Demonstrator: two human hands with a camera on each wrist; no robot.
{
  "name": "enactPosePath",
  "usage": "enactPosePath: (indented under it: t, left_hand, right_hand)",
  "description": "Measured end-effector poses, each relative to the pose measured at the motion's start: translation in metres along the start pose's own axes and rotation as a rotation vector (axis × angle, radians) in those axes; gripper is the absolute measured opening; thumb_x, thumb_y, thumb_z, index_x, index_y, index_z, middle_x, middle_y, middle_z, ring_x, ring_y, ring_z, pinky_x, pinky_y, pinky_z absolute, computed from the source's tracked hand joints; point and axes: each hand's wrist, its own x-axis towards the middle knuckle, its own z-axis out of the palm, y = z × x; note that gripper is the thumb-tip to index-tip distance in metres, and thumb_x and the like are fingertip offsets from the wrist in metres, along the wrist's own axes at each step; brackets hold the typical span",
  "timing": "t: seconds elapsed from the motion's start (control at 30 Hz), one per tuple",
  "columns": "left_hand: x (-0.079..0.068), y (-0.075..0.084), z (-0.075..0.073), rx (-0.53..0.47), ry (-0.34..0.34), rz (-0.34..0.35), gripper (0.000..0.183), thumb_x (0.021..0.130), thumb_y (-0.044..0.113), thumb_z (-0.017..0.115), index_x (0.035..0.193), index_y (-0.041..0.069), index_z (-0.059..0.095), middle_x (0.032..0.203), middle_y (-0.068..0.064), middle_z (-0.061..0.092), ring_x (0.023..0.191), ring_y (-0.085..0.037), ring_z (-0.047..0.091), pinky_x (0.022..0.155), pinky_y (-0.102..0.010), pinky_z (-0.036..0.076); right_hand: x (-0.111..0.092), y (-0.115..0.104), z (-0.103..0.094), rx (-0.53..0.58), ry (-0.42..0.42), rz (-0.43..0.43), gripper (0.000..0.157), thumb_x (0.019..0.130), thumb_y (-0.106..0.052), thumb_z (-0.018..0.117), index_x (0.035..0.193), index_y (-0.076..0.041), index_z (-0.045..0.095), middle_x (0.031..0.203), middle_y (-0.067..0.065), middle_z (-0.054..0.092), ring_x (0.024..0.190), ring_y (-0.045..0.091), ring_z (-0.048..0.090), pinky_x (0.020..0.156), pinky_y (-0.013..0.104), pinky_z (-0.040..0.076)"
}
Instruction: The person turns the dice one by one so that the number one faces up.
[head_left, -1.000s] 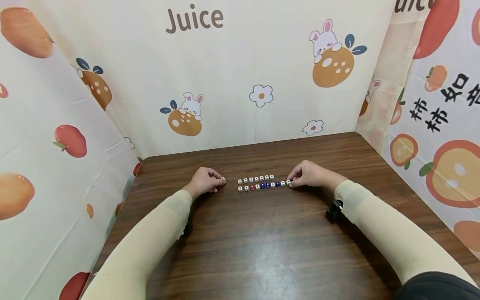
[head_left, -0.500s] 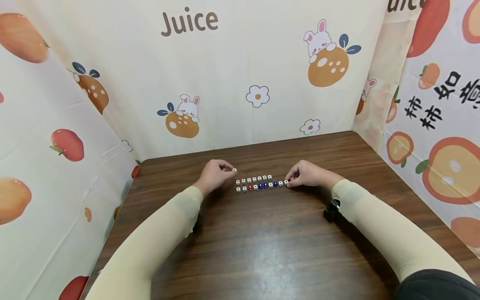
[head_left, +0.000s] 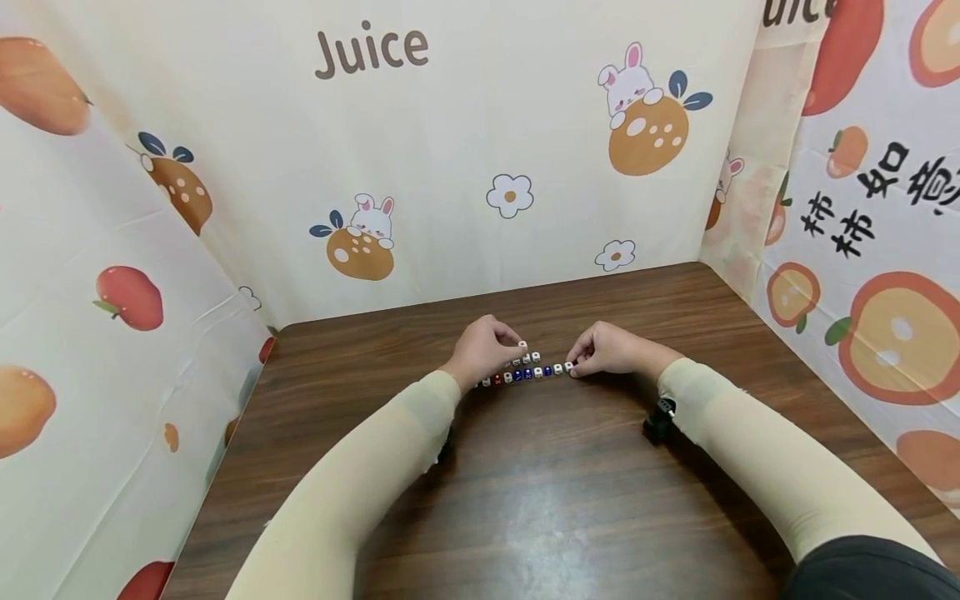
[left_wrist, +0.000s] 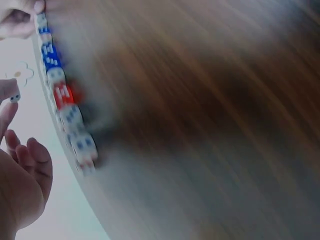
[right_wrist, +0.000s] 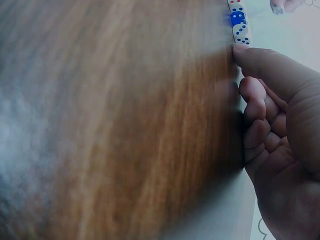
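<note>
In the head view my left hand (head_left: 480,348) pinches a white die (head_left: 522,344) between thumb and forefinger, above the right part of the back row. That die (left_wrist: 14,98) also shows at the fingertips in the left wrist view. My right hand (head_left: 609,348) holds the white die (head_left: 569,367) at the right end of the front row between thumb and finger. White dice, a red die (left_wrist: 63,96) and blue dice (left_wrist: 51,56) make up the front row. Behind it runs a row of white dice (head_left: 536,357), its left part hidden by my left hand.
The rows lie on a brown wood-grain table (head_left: 570,483). Fabric with fruit and rabbit prints (head_left: 450,125) hangs along the back and both sides. A black device (head_left: 660,419) sits under my right wrist.
My left hand has carried its die rightward from left of the rows to over the back row's right part. The right hand has stayed at the front row's end. The head view has shifted slightly.
</note>
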Motion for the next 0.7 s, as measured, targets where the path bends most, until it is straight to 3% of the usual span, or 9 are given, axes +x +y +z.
enactPosePath:
  t: [0.2, 0.33, 0.57, 0.7]
  left_hand:
    - [0.01, 0.014, 0.019, 0.045, -0.009, 0.064, 0.014, 0.102, 0.03, 0.087, 0.103, 0.017, 0.092, 0.115, -0.002, 0.067, 0.109, -0.02, 0.058, 0.093, -0.038, 0.054]
    - [0.015, 0.018, 0.029, 0.077, -0.031, 0.052, 0.014, 0.103, 0.033, 0.086, 0.102, 0.021, 0.092, 0.122, 0.0, 0.066, 0.122, -0.023, 0.057, 0.103, -0.042, 0.054]
    - [0.019, 0.023, 0.039, 0.121, -0.02, 0.006, 0.01, 0.099, 0.035, 0.087, 0.096, 0.026, 0.09, 0.128, 0.002, 0.073, 0.136, -0.03, 0.061, 0.114, -0.065, 0.049]
    - [0.019, 0.026, 0.043, 0.143, 0.0, -0.001, 0.01, 0.098, 0.033, 0.086, 0.094, 0.025, 0.09, 0.121, 0.003, 0.079, 0.133, -0.031, 0.065, 0.114, -0.07, 0.048]
  right_hand:
    - [0.001, 0.001, 0.0, 0.003, -0.009, 0.008, 0.012, 0.092, -0.014, 0.093, 0.101, -0.008, 0.09, 0.078, -0.007, 0.075, 0.073, 0.007, 0.062, 0.067, 0.021, 0.051]
    - [0.001, 0.0, 0.001, 0.0, -0.018, 0.012, 0.012, 0.092, -0.015, 0.093, 0.101, -0.009, 0.091, 0.077, -0.008, 0.075, 0.072, 0.006, 0.062, 0.066, 0.021, 0.051]
    - [0.002, 0.001, 0.002, -0.011, -0.017, -0.002, 0.01, 0.092, -0.015, 0.093, 0.101, -0.01, 0.09, 0.079, -0.008, 0.077, 0.072, 0.005, 0.063, 0.067, 0.021, 0.052]
    - [0.002, 0.0, 0.002, -0.008, -0.016, 0.007, 0.009, 0.092, -0.014, 0.093, 0.1, -0.011, 0.091, 0.078, -0.008, 0.076, 0.072, 0.006, 0.063, 0.067, 0.021, 0.051]
